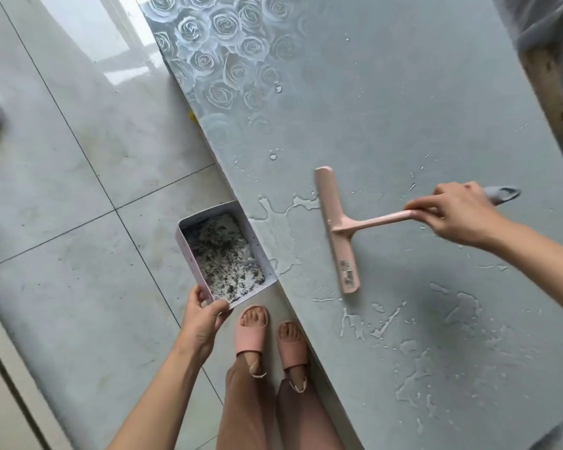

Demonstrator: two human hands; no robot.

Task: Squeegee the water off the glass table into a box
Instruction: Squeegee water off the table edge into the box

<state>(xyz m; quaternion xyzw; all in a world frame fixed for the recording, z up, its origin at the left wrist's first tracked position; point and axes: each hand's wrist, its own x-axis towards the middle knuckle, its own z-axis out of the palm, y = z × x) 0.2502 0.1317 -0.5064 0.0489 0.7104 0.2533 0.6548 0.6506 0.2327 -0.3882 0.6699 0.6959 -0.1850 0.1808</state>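
A pink squeegee [338, 228] rests blade-down on the grey glass table [403, 108], its blade running roughly parallel to the table's near edge. My right hand [459, 212] grips its handle from the right. A puddle of water [280, 228] lies between the blade and the table edge, and more streaks of water [436, 336] spread to the lower right. My left hand [202, 316] holds a pale open box [225, 251] by its near corner, pressed against the table edge beside the puddle. The box's inside is wet and speckled with dark bits.
A rose pattern [215, 53] covers the table's far left part. Tiled floor [78, 190] lies to the left. My feet in pink slippers [270, 339] stand close to the table edge. A wooden piece wrapped in plastic [546, 76] sits at the table's far right.
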